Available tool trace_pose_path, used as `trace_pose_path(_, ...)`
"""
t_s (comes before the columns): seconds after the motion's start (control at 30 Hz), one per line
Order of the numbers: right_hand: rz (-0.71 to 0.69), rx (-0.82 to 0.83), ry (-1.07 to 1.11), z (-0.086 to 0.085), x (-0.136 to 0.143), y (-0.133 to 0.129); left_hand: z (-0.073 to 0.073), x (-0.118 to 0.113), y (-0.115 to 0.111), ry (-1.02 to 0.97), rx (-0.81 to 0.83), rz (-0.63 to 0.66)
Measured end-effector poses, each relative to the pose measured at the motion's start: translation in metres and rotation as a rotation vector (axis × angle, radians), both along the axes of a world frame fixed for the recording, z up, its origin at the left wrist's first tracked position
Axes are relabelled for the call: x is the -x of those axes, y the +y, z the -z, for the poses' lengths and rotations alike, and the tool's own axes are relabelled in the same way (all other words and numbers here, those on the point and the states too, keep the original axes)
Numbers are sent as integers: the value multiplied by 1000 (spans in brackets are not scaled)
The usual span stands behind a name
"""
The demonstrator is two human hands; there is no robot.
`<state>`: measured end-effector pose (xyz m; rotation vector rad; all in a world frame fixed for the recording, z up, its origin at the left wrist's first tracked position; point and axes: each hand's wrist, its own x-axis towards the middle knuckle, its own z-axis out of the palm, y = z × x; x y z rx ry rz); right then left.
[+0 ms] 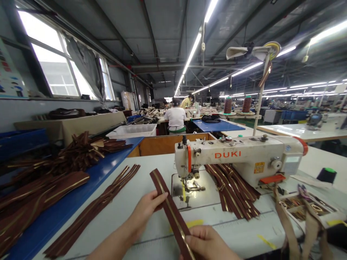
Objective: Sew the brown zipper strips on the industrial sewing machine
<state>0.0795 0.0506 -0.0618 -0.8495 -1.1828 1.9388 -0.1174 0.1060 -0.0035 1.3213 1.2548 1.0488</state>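
A brown zipper strip with gold teeth (171,208) slants across the front of the sewing table, held in both hands. My left hand (148,209) pinches its left edge near the upper end, thumb on top. Lower down, my right hand (207,241) grips the strip near the teeth, thumb over it. Just beyond the strip stands a white sewing machine (230,153), its needle area lit over a metal plate (200,202). More brown zipper strips (235,191) lie under the machine's arm. To the left lie a few loose zipper strips (94,211).
Heaps of brown zipper strips (65,155) cover a blue surface (108,171) at left. At right sits a tray (306,206) of small tools and metal parts, with beige straps (287,220) hanging before it. A thread stand (258,97) rises behind the machine. A person in white (175,118) sits ahead.
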Motion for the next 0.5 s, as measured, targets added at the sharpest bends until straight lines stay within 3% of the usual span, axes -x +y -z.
trace_pose_path(0.07, 65, -113, -150, -6, -3, 6, 5, -2, 16, 62, -18, 4)
trace_pose_path(0.23, 204, -687, -706, -20, -6, 40, 16, -16, 64, 156, -123, -15)
trace_pose_path(0.37, 252, -769, -942, -20, -4, 66, 21, -23, 92, 282, -281, -54)
trace_pose_path(0.5, 272, -806, -942, -14, -5, 75, 32, -24, 81, 432, -448, -94)
